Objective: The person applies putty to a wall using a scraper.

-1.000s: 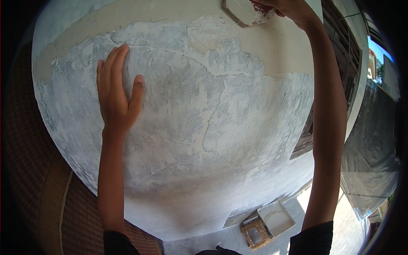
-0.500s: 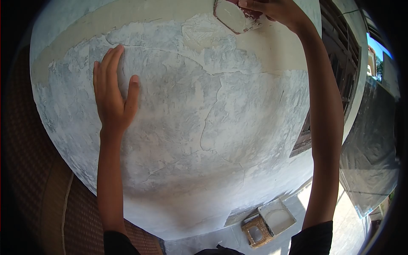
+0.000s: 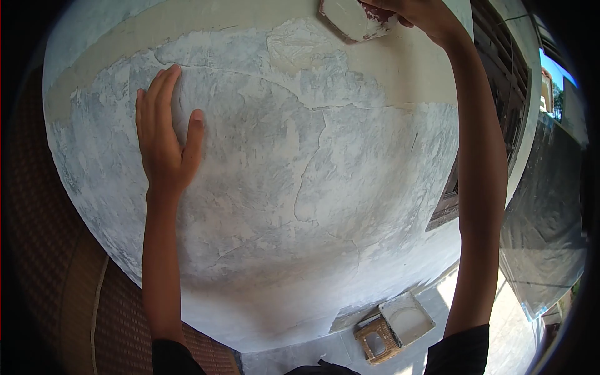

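My left hand (image 3: 164, 137) lies open against the patchy grey-white wall (image 3: 244, 156), its fingers pointing up and its thumb spread away. At the top edge of the view, my right hand (image 3: 428, 17) grips a dark-red putty spreader (image 3: 353, 22). Off-white putty coats the spreader's face and smears its edges, and it sits close to the wall; contact cannot be made out. Some of the right fingers are cut off by the frame. Smooth cream putty (image 3: 412, 69) covers the wall's upper band, while cracks run through the rougher grey part below.
On the floor at lower right, a white tray (image 3: 407, 319) with pale residue rests beside or partly on a brown woven-look stool (image 3: 377, 340). A dark wooden window (image 3: 500, 75) borders the wall on the right. Woven brown panels (image 3: 44, 206) stand on the left.
My right hand and the putty spreader have shifted slightly up and to the right, and the spreader has tilted a little. My left hand stays nearly in place on the wall.
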`<action>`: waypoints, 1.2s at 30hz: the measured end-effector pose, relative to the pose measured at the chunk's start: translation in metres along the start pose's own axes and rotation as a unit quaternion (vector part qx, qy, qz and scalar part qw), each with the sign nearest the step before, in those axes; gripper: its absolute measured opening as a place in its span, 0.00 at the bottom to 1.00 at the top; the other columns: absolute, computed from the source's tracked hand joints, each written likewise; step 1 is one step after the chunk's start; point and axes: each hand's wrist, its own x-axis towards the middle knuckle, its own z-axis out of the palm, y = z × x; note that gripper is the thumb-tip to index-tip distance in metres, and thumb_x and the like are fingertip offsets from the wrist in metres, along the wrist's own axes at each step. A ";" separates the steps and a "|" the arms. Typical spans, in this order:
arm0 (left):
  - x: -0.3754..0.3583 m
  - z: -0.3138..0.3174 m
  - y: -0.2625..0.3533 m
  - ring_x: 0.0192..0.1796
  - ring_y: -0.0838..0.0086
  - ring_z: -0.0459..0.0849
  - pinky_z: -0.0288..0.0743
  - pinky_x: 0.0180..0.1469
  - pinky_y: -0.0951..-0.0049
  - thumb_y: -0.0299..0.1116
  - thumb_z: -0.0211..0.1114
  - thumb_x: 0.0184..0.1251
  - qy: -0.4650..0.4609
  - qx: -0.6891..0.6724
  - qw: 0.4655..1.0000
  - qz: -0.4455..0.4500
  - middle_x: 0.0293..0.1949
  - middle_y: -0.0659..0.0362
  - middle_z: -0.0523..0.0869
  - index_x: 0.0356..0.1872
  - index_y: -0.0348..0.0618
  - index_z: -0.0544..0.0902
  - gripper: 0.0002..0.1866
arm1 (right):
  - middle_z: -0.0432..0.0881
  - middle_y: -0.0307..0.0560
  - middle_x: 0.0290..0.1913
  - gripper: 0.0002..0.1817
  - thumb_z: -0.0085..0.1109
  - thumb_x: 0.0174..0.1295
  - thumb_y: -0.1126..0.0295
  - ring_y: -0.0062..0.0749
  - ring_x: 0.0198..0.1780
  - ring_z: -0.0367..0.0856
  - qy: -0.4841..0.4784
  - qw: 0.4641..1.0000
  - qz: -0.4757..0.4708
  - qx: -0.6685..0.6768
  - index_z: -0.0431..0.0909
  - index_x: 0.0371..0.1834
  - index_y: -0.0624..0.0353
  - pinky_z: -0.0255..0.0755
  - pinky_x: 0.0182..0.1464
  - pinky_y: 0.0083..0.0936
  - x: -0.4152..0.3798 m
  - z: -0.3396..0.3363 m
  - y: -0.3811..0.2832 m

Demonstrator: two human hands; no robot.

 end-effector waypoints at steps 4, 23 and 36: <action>0.000 0.000 -0.001 0.76 0.57 0.66 0.43 0.80 0.44 0.43 0.54 0.76 0.002 -0.001 1.000 0.009 0.72 0.53 0.72 0.73 0.44 0.67 0.28 | 0.87 0.45 0.38 0.16 0.70 0.65 0.65 0.25 0.35 0.83 -0.025 1.000 -0.013 -0.005 0.82 0.51 0.62 0.79 0.39 0.25 0.004 -0.007 0.015; 0.000 -0.001 0.002 0.76 0.57 0.66 0.43 0.80 0.45 0.43 0.55 0.76 -0.002 -0.003 1.000 -0.007 0.72 0.54 0.72 0.73 0.45 0.67 0.28 | 0.86 0.45 0.39 0.13 0.68 0.65 0.71 0.24 0.37 0.83 -0.017 1.000 -0.008 0.022 0.81 0.50 0.65 0.80 0.42 0.24 -0.003 -0.011 0.013; 0.001 -0.001 0.003 0.76 0.57 0.66 0.44 0.80 0.44 0.39 0.55 0.74 0.000 -0.006 1.000 0.001 0.72 0.53 0.72 0.73 0.44 0.67 0.28 | 0.86 0.46 0.38 0.14 0.67 0.67 0.69 0.27 0.37 0.84 -0.045 0.998 -0.013 -0.041 0.82 0.51 0.65 0.81 0.44 0.27 -0.009 -0.008 0.003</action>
